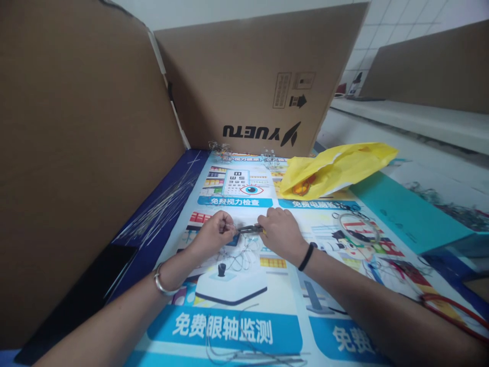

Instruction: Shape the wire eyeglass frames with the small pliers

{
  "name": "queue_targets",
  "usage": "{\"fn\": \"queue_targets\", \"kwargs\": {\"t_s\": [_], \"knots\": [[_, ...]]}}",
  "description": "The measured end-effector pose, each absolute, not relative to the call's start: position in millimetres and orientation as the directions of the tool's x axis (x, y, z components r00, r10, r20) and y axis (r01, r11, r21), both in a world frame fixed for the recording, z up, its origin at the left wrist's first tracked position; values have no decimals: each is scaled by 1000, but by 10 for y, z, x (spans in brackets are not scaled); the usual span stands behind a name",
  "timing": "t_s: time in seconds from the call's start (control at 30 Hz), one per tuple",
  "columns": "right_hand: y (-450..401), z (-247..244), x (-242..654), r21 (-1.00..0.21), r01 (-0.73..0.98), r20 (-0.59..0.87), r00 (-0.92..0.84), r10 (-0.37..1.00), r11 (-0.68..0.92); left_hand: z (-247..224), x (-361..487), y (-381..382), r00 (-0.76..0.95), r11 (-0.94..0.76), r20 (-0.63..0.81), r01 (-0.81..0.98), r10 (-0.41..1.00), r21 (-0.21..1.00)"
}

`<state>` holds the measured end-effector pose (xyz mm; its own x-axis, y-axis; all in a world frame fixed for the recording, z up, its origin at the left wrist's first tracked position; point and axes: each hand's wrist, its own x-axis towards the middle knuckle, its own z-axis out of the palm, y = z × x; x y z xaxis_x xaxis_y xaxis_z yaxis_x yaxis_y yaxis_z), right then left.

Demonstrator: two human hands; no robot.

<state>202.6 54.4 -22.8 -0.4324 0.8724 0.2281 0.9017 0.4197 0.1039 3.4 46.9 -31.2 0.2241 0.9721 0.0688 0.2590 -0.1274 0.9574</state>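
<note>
My right hand [280, 232] is closed around the handles of a pair of pliers [249, 229], whose dark jaws point left. My left hand [217, 232], a silver bangle at its wrist, pinches a thin wire piece right at the pliers' tip; its exact shape is too small to make out. Below both hands, loops of fine wire [242, 260] spread over the printed poster [282, 306]. Cut lengths of wire [260, 354] lie closer to me at the bottom.
Cardboard panels [237, 76] stand behind and to the left. A yellow bag [340, 168] lies at the back right, beside a teal box [412, 214]. Straight wires [164, 199] lie at the left, small wire clusters [269, 158] at the back, red-handled tool [454, 306] at the right.
</note>
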Motion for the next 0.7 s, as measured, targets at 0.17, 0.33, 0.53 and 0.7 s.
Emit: {"fn": "queue_targets", "kwargs": {"t_s": [0.17,0.33,0.53,0.7], "knots": [[549,-203,2039,114,909,241,-417,877,401,-331,34,474,236,-149,91,243,968,958],[546,-206,2036,137,898,262,-440,859,418,-336,36,468,243,-156,91,262,966,952],[529,-187,2020,193,886,292,-463,837,422,-365,36,479,242,-186,115,293,963,938],[544,-209,2019,192,891,298,-453,840,412,-347,42,474,240,-153,87,272,967,950]]}}
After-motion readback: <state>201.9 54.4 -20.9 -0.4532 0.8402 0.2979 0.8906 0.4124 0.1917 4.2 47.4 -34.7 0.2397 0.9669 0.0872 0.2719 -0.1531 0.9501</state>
